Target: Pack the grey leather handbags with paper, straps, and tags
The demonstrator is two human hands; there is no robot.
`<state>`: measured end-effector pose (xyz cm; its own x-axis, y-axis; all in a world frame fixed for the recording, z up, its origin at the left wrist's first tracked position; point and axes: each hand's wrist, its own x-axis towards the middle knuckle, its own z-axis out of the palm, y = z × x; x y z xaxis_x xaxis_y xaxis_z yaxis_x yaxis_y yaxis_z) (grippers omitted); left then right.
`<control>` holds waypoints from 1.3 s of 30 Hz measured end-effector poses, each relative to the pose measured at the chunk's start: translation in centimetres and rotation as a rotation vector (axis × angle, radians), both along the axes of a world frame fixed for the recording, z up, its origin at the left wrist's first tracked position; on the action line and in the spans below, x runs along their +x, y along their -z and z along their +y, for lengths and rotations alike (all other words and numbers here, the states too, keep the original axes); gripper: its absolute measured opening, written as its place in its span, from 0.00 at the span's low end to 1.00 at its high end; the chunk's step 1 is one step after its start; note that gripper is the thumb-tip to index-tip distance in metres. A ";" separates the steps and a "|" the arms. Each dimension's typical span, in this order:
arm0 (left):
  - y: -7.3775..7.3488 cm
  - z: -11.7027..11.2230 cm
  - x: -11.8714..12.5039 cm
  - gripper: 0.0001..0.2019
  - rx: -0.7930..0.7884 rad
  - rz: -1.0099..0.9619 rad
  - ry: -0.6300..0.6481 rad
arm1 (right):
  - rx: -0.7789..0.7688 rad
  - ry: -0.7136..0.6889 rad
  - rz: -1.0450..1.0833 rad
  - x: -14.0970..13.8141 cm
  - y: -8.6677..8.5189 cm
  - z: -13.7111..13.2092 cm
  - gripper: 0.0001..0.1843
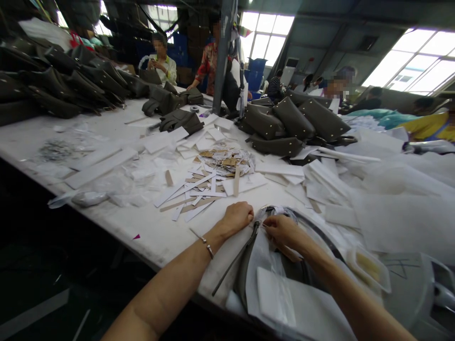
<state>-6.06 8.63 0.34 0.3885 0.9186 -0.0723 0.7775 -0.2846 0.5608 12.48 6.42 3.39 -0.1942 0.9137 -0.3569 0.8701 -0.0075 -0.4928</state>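
Observation:
My left hand (237,218) is closed in a fist at the near edge of the white table (117,123), gripping the top of a grey handbag (249,265). My right hand (282,229) pinches the bag's strap end and a clear wrapping (277,210) just to the right. The bag lies flat in front of me with white paper sheets (284,298) on it and a dark strap (320,237) curving past my right wrist. A thin bracelet sits on my left wrist.
Strips of white and brown card (199,189) and small packets (227,161) litter the table's middle. Stacks of dark handbags (295,123) stand at the back and far left (53,85). Other people work at the far side. A plastic tray (369,267) sits at the right.

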 end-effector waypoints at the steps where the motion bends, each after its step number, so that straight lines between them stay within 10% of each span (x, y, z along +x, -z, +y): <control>1: 0.1 -0.1 0.0 0.11 0.000 -0.014 0.010 | 0.016 0.020 0.003 -0.1 0.3 0.0 0.09; 18: 1.0 0.2 1.1 0.14 -0.106 -0.332 0.078 | -0.172 0.253 0.664 -0.4 1.7 -0.7 0.17; 28: -0.2 1.4 -0.7 0.12 -0.012 -0.118 0.064 | -0.210 0.307 0.658 0.6 -0.5 0.2 0.11; 39: 0.9 2.7 -0.5 0.29 -0.220 -0.440 -0.003 | -0.054 0.310 0.686 1.8 0.1 -0.2 0.17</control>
